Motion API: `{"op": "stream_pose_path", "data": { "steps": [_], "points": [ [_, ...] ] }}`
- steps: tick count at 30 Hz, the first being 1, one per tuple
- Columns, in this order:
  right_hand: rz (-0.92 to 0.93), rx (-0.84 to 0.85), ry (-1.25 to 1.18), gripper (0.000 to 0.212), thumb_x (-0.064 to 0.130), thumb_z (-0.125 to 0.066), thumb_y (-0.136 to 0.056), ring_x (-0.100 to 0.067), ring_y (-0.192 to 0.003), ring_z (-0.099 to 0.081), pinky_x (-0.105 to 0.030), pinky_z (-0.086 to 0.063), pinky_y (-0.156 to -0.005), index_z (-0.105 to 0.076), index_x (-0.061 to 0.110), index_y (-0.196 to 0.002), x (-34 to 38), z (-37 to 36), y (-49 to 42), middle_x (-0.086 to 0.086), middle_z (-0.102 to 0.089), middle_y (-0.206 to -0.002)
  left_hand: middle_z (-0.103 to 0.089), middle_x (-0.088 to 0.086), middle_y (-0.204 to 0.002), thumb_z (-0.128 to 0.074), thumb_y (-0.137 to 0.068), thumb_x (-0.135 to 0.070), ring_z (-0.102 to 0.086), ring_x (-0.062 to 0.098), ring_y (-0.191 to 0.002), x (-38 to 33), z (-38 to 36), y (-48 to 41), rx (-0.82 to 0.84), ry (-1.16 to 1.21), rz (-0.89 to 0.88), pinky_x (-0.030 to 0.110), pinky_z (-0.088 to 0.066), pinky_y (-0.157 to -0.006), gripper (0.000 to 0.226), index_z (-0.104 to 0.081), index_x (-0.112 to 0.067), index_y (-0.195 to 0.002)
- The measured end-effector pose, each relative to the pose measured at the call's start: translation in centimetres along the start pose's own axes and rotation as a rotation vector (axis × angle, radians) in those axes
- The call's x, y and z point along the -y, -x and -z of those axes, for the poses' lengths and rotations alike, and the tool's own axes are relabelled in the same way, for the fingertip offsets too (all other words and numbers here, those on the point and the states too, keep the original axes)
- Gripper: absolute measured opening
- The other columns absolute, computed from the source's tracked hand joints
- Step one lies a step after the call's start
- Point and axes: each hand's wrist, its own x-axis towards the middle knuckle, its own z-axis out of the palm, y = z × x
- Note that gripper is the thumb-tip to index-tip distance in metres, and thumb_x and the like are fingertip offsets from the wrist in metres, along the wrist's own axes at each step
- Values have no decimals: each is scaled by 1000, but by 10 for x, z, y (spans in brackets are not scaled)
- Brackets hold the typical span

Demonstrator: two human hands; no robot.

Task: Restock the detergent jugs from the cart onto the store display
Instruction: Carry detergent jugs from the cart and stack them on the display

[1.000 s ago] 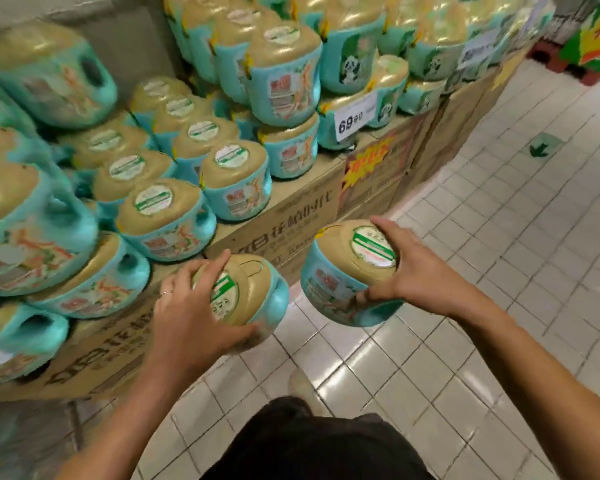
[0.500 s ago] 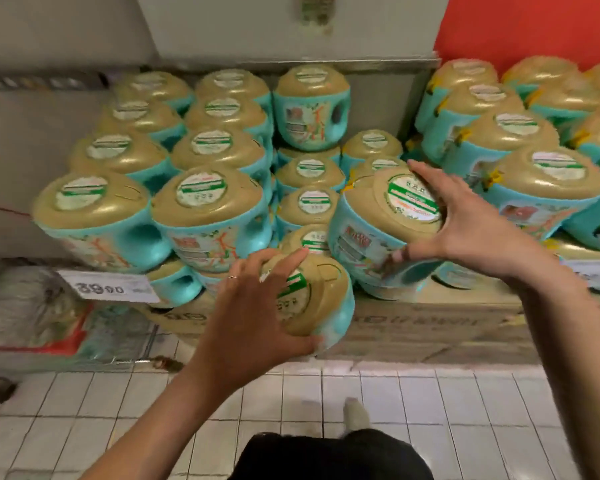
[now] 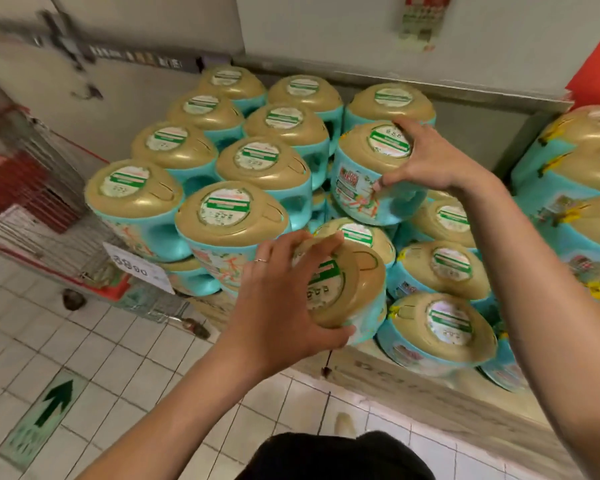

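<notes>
Each of my hands carries a teal detergent jug with a gold cap. My left hand (image 3: 281,299) grips one jug (image 3: 347,292) by its cap, tilted, just in front of the display's lower row. My right hand (image 3: 426,161) grips the other jug (image 3: 368,174) from above, over a gap between the tall left stack (image 3: 222,161) and the lower jugs (image 3: 440,268). The display (image 3: 430,396) is made of cardboard cartons with several jugs stacked on top.
A wire cart (image 3: 42,216) with red trim stands at the left on the white tiled floor (image 3: 118,358). A price tag (image 3: 137,268) hangs at the stack's left corner. More jugs (image 3: 582,188) fill the right side. A grey wall (image 3: 326,32) backs the display.
The view has swung closer and higher over the stack. My right hand has carried its jug further up and back over the display. My left hand has brought its jug nearer the lower row.
</notes>
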Motion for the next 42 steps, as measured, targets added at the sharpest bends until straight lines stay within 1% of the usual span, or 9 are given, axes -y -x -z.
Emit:
{"op": "stream_pose_path", "data": {
  "steps": [9,12,20,25,27,30,34,40,42],
  "points": [
    [51,24,145,121,48,-97,-60,-38,-150,-25,-59,-25,-125,-30,41,-161,-5,0,-32,-12,-31,-158,-43,-4,-146,-75,-52,-74,-43,26,-132,-14,-12,-41,3,-139,44,46,-45,-100,110,-41,-46,-153],
    [137,-55,130,104,45,-96,-63,-33,-149,-26,-52,-19,-121,-46,39,-154,-9,-5,-33,-8,-28,-154,-43,-4,-147,-75,-54,-74,-42,25,-132,-17,-13,-50,24,-165,44,46,-44,-102,110,-40,-46,-155],
    [228,-85,76,90,46,-94,-66,-30,-145,-33,-42,-19,-119,-56,37,-147,-18,-7,-25,-6,-43,-145,-40,-3,-150,-80,-57,-73,-39,26,-136,-26,-20,-94,120,-231,-9,46,-38,-108,112,-32,-50,-157],
    [278,-450,-288,30,28,-73,-92,-12,-128,-50,-14,-32,-109,-72,26,-122,-29,-26,6,4,-57,-125,-37,-6,-158,-87,-58,-66,-34,22,-143,-26,-24,-125,198,-164,-73,46,-31,-117,115,-31,-51,-158],
    [264,-580,-444,15,18,-63,-100,-10,-113,-60,-22,-47,-100,-73,21,-110,-34,-38,26,3,-62,-113,-35,-5,-162,-91,-59,-60,-30,22,-147,-24,-24,-136,237,-101,-91,48,-27,-120,115,-32,-49,-158],
    [211,-538,-592,19,25,-54,-106,-18,-105,-65,-43,-53,-94,-71,17,-108,-41,-56,56,-2,-69,-108,-27,-8,-167,-92,-60,-58,-21,19,-153,-23,-21,-154,315,-88,-89,45,-15,-125,117,-29,-52,-158],
    [188,-364,-640,25,43,-57,-103,-13,-109,-62,-29,-52,-92,-63,31,-123,-45,-70,84,6,-64,-124,-15,-15,-172,-90,-66,-56,-4,10,-159,-21,-16,-173,395,-107,-104,47,-2,-128,115,-23,-53,-160],
    [158,-370,-689,37,42,-66,-100,-19,-116,-60,-30,-53,-96,-58,28,-133,-48,-72,88,2,-59,-135,-16,-18,-172,-90,-76,-35,-3,8,-160,-22,-19,-177,419,-96,-171,55,1,-128,104,-28,-49,-159],
    [172,-377,-702,35,38,-65,-101,-24,-121,-60,-38,-53,-102,-57,26,-134,-47,-76,88,-3,-58,-137,-17,-19,-171,-88,-78,-31,-2,9,-160,-22,-19,-176,411,-81,-175,56,4,-127,101,-29,-49,-159]
  ]
}}
